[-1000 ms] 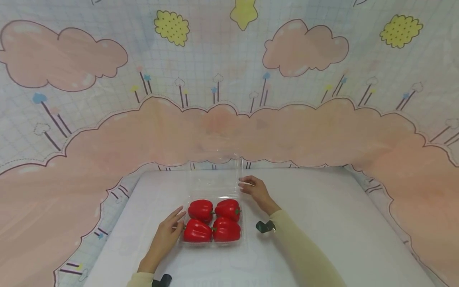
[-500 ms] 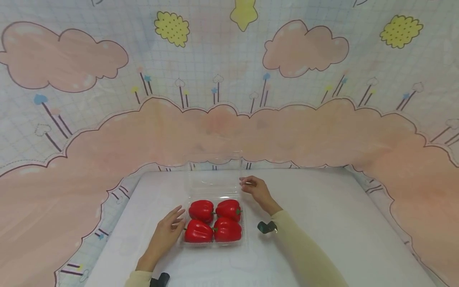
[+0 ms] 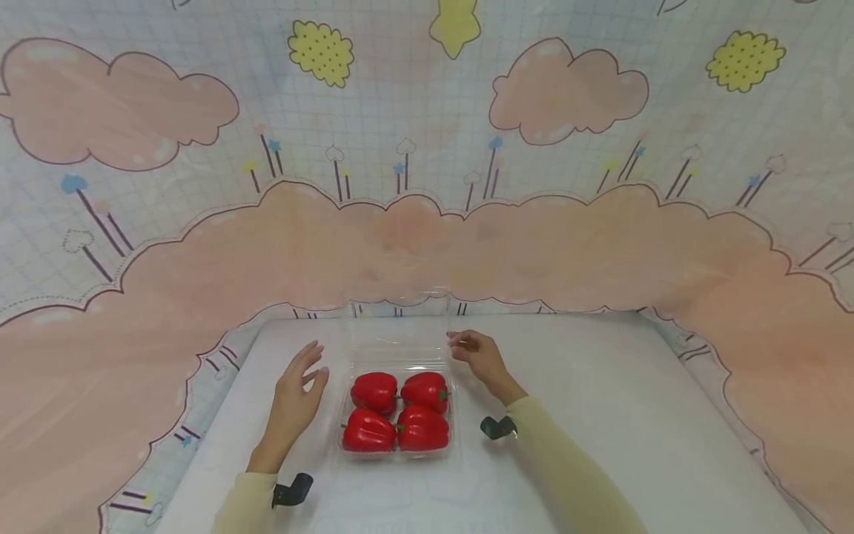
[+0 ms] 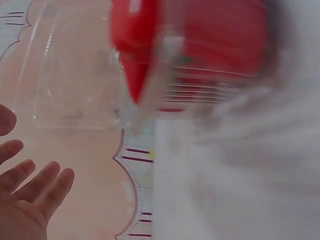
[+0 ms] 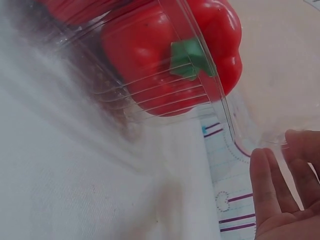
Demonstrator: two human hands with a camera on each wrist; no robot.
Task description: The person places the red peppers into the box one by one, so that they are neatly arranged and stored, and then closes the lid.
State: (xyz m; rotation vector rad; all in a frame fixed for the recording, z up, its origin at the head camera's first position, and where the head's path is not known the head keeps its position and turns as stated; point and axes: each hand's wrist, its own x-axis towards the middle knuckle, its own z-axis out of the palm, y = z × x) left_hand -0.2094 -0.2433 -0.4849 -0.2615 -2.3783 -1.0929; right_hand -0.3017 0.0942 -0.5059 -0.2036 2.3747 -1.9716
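Observation:
A clear plastic clamshell box holds several red bell peppers with green stems. Its clear lid stands raised at the back, hinged on the far side. At the lid's right edge my right hand pinches the rim; in the right wrist view its fingertips and thumb are right at the lid's corner. My left hand is raised to the left of the box, apart from it, fingers spread and holding nothing. The left wrist view shows these spread fingers below the lid, with the box blurred.
The box rests on a white table. Behind it hangs a backdrop cloth printed with clouds, which also borders the table's sides. Dark wrist cameras are strapped at both cuffs.
My left hand has left the box's left side and moved up and to the left. My right hand stays at the lid's edge. The raised lid has shifted only slightly.

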